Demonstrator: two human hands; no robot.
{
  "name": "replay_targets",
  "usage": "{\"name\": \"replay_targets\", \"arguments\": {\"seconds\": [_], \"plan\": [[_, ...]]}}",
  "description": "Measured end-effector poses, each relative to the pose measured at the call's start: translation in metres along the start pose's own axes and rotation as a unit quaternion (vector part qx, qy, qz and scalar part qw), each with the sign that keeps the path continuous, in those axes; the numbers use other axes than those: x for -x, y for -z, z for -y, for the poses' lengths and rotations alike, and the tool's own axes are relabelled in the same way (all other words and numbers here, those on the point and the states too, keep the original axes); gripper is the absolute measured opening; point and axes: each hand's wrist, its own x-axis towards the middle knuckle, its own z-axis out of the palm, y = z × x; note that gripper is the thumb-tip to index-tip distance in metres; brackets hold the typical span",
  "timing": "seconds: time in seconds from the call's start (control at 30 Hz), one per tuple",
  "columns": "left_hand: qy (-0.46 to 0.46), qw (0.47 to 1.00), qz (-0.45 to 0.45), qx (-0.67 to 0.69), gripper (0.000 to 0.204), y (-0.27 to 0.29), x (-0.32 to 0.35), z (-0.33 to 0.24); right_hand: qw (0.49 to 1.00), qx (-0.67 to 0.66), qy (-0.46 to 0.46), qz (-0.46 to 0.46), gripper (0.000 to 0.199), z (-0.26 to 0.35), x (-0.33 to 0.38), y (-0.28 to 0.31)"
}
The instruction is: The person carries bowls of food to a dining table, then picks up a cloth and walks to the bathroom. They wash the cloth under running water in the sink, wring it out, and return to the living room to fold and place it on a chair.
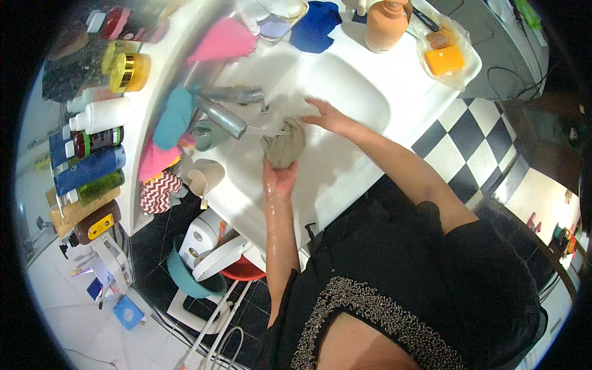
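A wet, bunched greyish-green cloth (pixel 285 147) rests on my left hand (pixel 280 177), which is palm up beneath it with its fingers mostly hidden by the fabric. Water runs onto the cloth from the silver faucet (pixel 223 117). My right hand (pixel 330 117) is just right of the cloth, fingers spread and holding nothing; its fingertips come close to the cloth's upper edge, and I cannot tell whether they touch. Both hands are over the white sink (pixel 361 86). The left forearm glistens with water.
A green cup (pixel 208 134) and a beige mug (pixel 205 176) stand left of the faucet. Pink (pixel 225 40) and blue (pixel 316 26) cloths lie at the back, near an orange-brown pump bottle (pixel 387 26) and orange soap (pixel 444 60). Several toiletries line the left ledge.
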Motion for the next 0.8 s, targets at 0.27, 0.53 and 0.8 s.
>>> {"name": "replay_targets", "arguments": {"seconds": [0.27,0.53,0.8], "plan": [[0.089,0.985,0.017,-0.146,0.07,-0.004,0.017,0.025,0.863,-0.422,-0.141,0.241,0.056,-0.018,-0.01,-0.034],[0.131,0.969,0.142,-0.151,0.071,0.042,0.018,-0.003,0.909,0.271,0.312,0.054,0.023,0.038,0.034,-0.074],[-0.109,0.989,0.084,-0.061,0.047,0.008,0.02,-0.003,0.906,0.157,0.392,-0.013,0.009,0.05,0.105,-0.105]]}}
